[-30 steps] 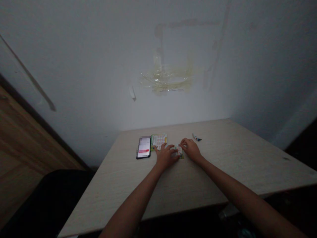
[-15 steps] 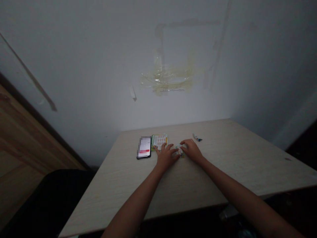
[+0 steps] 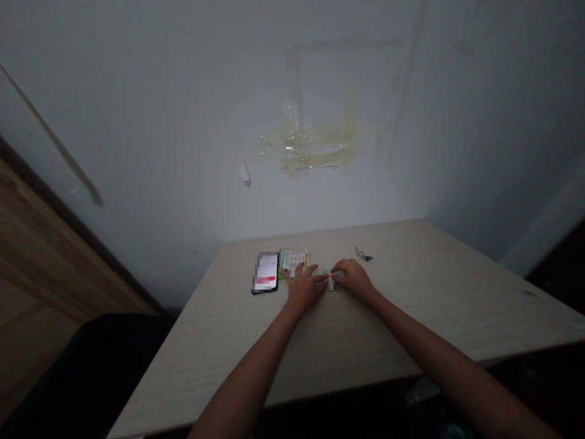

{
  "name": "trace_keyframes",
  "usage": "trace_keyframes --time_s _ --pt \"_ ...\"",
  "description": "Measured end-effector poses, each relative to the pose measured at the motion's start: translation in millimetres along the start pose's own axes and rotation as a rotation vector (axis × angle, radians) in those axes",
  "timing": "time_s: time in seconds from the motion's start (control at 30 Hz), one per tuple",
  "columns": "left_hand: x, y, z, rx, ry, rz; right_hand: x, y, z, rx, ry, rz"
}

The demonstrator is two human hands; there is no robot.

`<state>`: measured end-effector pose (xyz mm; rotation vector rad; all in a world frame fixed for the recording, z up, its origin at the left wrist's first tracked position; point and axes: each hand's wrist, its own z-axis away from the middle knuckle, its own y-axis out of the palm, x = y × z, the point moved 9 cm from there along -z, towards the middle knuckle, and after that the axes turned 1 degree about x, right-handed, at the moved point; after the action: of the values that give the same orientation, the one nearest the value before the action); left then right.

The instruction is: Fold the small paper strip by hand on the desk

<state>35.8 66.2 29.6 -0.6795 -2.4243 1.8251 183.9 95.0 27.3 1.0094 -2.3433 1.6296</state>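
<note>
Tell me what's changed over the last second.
The thumb of the left hand has drawn up toward its index finger. The small printed paper between the hands now looks narrower, perhaps folded; fingers hide part of it. The right hand has barely shifted, fingertips at that paper. The phone, larger printed sheet and small scrap stayed put.

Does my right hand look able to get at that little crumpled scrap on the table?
Probably yes: the scrap lies just beyond the right hand with nothing visible between them, though that hand is busy at the small printed paper.
</note>
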Motion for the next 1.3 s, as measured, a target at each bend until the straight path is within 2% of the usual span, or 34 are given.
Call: trace_keyframes --time_s 0.27,0.93,1.3 --pt "3.1 0.4 -0.8 0.000 -0.012 -0.016 -0.9 2.1 2.4 0.033 -0.013 -0.025" --pt "5.4 0.5 -0.8 0.017 -0.042 -0.034 3.2 2.9 13.3 0.099 -0.151 -0.117" --pt "2.6 -1.7 0.3 -0.024 0.009 0.007 1.0 -0.1 14.9 0.034 -0.197 -0.177"
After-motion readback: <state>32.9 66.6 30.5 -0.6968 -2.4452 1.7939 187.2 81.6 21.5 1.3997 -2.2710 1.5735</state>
